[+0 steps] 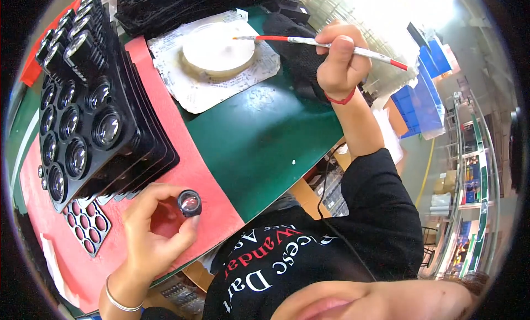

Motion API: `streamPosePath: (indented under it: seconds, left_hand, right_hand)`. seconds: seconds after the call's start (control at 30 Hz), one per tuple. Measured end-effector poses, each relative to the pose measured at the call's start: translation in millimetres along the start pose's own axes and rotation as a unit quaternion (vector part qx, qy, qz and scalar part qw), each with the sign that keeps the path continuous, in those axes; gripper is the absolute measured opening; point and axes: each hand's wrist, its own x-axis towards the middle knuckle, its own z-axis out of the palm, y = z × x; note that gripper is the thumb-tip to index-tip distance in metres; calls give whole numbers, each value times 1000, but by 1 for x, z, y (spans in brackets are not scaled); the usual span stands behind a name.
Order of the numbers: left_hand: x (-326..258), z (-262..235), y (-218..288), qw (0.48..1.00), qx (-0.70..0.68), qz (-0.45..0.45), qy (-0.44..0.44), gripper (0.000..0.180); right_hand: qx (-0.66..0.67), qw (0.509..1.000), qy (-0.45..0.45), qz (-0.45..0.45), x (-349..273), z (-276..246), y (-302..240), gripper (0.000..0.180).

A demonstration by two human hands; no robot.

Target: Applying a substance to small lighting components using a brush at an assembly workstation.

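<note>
Near edge of worktop (243, 135): a small black-rimmed lens (191, 204) is held in the left hand (148, 229), fingers pinched narrowly on its rim, glass upward, above the red mat (207, 179). A drop could be caused by a loosened pinch; smudging, by skin on the glass. Toward the left edge, a holed plate (88, 227) is laid on the mat beside a stack of lens trays (88, 127); lenses could be toppled if the stack were knocked by the left forearm. Toward the far edge, a thin brush (303, 41) is gripped in the right hand's (345, 63) fingers, tip over a round white pad (212, 52); contact cannot be told. If wet, stray drips could be caused by tilting.
</note>
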Motion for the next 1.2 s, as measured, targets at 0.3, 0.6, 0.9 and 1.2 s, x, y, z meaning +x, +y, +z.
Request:
streamPosePath:
  seconds: [0.3, 0.6, 0.9, 1.2]
  left_hand:
    - [-2, 1, 4, 989, -124, -69, 31, 31]
    - [-3, -1, 1, 994, -98, -39, 16, 32]
    - [-1, -1, 9, 969, -216, -109, 44, 34]
    - [-3, -7, 10, 946, -268, -176, 47, 33]
  right_hand:
    - [-7, 999, -13, 28, -2, 5, -2, 34]
    - [92, 993, 0, 80, -2, 7, 3, 35]
    - [410, 827, 142, 357, 13, 3, 10, 32]
    - [628, 718, -121, 274, 2, 3, -5, 34]
